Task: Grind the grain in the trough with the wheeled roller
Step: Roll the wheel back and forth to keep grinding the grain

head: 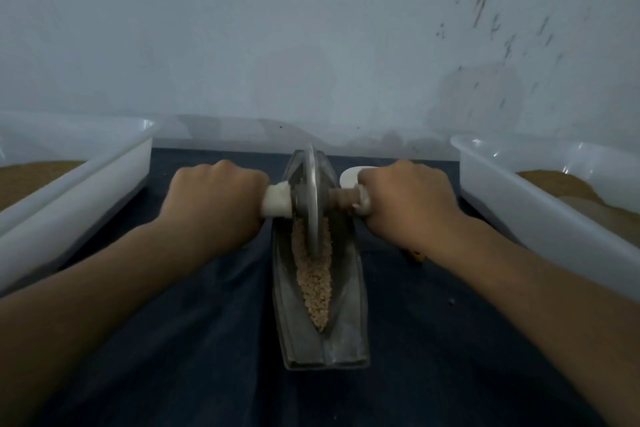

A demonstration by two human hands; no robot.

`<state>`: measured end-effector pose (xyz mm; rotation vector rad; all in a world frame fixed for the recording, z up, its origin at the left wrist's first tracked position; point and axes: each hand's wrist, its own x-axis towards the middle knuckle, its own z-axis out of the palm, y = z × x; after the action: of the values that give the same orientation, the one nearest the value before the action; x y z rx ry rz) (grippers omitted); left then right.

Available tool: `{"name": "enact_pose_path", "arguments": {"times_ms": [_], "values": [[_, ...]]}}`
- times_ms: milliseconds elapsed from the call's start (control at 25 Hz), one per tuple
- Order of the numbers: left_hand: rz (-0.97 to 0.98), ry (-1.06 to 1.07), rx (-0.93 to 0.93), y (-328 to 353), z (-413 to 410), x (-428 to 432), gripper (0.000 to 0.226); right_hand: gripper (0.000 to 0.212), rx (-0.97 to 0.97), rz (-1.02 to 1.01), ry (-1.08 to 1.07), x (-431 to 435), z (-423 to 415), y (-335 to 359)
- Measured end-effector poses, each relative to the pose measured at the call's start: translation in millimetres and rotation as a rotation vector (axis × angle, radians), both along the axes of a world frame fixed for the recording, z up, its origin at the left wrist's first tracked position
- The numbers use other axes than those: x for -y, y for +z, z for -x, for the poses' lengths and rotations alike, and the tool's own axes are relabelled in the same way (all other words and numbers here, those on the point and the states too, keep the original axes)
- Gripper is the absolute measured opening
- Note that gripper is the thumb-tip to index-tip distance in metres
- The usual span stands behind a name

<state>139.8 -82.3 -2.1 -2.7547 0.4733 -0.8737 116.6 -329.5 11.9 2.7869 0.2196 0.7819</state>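
Currently the left hand (214, 198) and right hand (408, 198) each clench one axle handle of the wheeled roller (313, 204), which stands in the upper half of the trough (346, 329) at frame centre, with most grain (313, 284) lying below it in the frame. Uneven pressure between the hands could tilt the roller up the trough wall and spill grain onto the desk (207, 340); the unheld trough may slide.

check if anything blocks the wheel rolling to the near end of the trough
Nothing visible does. Only grain lies in the trough nearer than the wheel; the left hand and right hand grip its handles.
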Motion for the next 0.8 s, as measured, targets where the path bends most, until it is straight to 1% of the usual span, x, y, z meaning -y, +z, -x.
{"name": "enact_pose_path", "arguments": {"times_ms": [80,120,200,240,320,360,400,440,480,560,640,680,800], "values": [[-0.050,-0.126,0.081,-3.9,27.6,-18.9,0.033,0.029,0.144,0.043,0.120,5.3,40.4,-1.2],[-0.043,-0.184,0.094,-3.4,35.6,-27.8,0.033,0.024,0.168,0.041,0.172,7.7,55.8,-0.1],[-0.039,-0.220,0.050,-3.5,40.3,-37.7,0.031,0.020,0.112,0.020,0.224,15.0,63.9,-1.0],[-0.071,-0.186,0.045,-3.3,36.7,-35.2,0.030,0.020,0.084,0.019,0.199,15.9,59.0,-1.5],[-0.114,-0.055,0.031,-1.6,18.6,-17.6,0.025,0.020,0.039,0.039,0.049,8.9,33.4,-4.2],[-0.098,0.004,0.013,-0.7,5.2,-7.5,0.020,0.023,0.038,0.043,-0.023,2.7,14.0,-4.6],[-0.037,0.051,-0.018,0.3,-10.9,0.7,0.014,0.023,0.020,0.012,-0.061,-2.4,-6.4,-5.2],[0.020,0.084,-0.074,2.4,-26.2,6.4,0.010,0.017,-0.004,-0.021,-0.081,-6.6,-24.9,-3.3],[0.061,0.099,-0.126,6.8,-37.5,11.6,0.009,0.009,-0.031,-0.050,-0.094,-10.0,-38.2,0.6],[0.068,0.090,-0.149,14.1,-40.1,17.8,0.012,0.008,-0.074,-0.088,-0.097,-10.8,-41.6,5.4],[0.005,0.067,-0.107,15.7,-16.8,12.8,0.008,0.017,-0.094,-0.105,-0.067,-5.5,-16.5,2.9],[-0.030,0.025,-0.057,12.5,-1.2,5.7,0.010,0.021,-0.065,-0.099,-0.025,-0.9,2.7,-0.6],[-0.118,-0.164,0.093,9.5,41.8,-19.5,0.030,0.019,0.059,-0.009,0.110,11.6,60.6,-5.9]]}}
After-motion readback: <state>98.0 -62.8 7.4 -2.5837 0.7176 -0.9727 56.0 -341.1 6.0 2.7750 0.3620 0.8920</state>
